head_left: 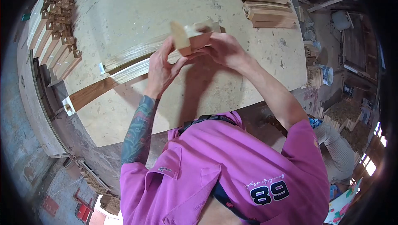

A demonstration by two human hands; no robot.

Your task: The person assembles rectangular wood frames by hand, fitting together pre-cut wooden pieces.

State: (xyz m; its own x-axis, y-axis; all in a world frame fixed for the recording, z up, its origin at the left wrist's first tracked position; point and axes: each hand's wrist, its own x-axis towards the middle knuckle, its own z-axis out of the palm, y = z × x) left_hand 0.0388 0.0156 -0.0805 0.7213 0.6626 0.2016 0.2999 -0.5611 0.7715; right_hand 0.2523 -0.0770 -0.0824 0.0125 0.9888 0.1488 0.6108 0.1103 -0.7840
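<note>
Both hands are at a short, angular wooden piece (185, 42) above the table, blurred by motion at its upper end. My right hand (226, 51) grips it from the right, its fingers curled under and partly hidden. My left hand (163, 68) is closed at its left side, thumb and forefinger against the wood. Beneath my left hand a long wooden bar (93, 91) runs out to the lower left, with a pale notched end. Beside it is another long wooden bar (128, 61). Where these bars meet the piece is hidden by my hands.
A pale worktable (124, 9) spans the view. Rows of stacked wooden bars (56, 44) stand at its left edge. More stacked wooden pieces (265, 5) lie at the far right. Another person's leg (338, 146) shows at the right, beyond my arm.
</note>
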